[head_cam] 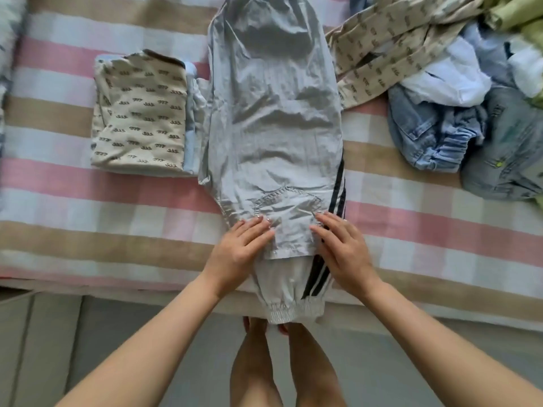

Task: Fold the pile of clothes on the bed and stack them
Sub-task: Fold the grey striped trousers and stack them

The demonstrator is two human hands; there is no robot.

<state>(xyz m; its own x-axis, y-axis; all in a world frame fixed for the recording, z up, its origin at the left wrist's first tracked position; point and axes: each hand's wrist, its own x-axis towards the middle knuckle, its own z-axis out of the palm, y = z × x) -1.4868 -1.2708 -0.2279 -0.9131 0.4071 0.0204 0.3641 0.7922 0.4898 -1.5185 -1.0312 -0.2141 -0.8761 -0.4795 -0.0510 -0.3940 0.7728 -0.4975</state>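
My left hand [244,245] and right hand [342,245] press flat, grip released, on thin, crinkled grey trousers [273,113] with dark side stripes, long upon the checked bed [117,218].

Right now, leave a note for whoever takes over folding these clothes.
Both open, no grip: left hand and right hand press flat on the grey pants at their near end.
Pants lie lengthwise on the bed, elastic end over the near edge.
Done: folded stack, left of them.
Left: fold and stack the pants, then the pile at right.
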